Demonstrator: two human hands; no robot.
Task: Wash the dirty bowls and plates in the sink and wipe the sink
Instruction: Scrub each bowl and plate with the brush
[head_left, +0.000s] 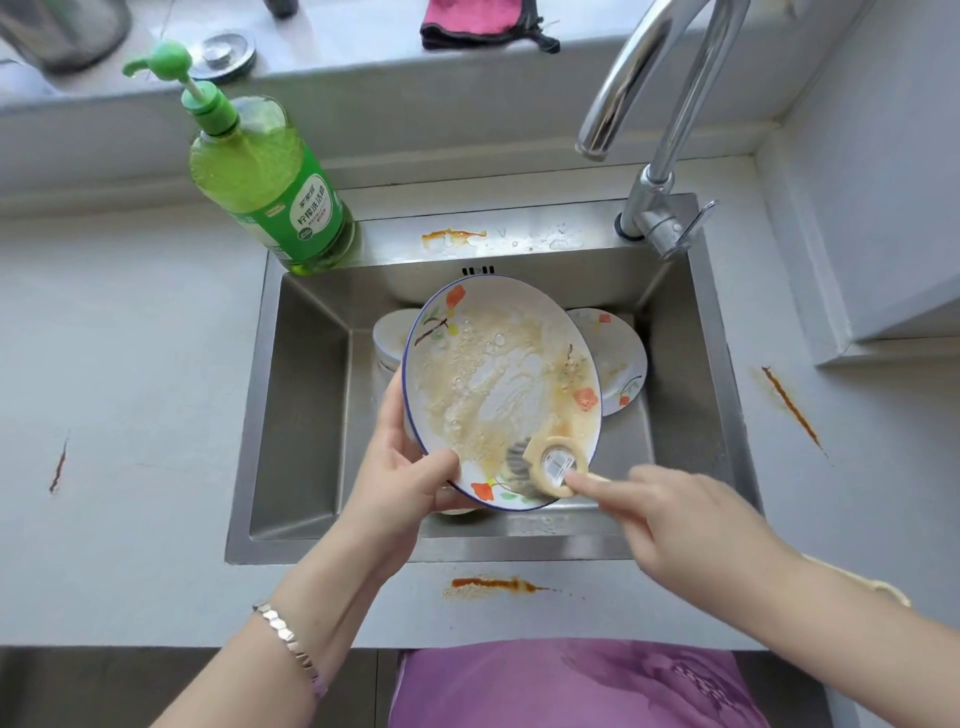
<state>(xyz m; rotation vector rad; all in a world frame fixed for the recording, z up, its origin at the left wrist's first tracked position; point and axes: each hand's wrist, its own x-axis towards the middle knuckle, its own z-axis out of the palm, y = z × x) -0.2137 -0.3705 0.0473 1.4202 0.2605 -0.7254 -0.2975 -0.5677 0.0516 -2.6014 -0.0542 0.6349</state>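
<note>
Over the steel sink a large floral plate with a blue rim is tilted up, its face smeared with yellowish foam. My left hand grips its lower left rim, thumb on the face. My right hand holds the handle of a pale dish brush, index finger stretched along it. The dark bristles press on the plate's lower part. Behind the plate a white bowl sits at the left and a smaller floral plate leans at the right.
A green dish soap pump bottle stands at the sink's back left corner. The chrome faucet rises at the back right. Orange sauce stains mark the grey counter and sink ledge. A pink cloth lies on the windowsill.
</note>
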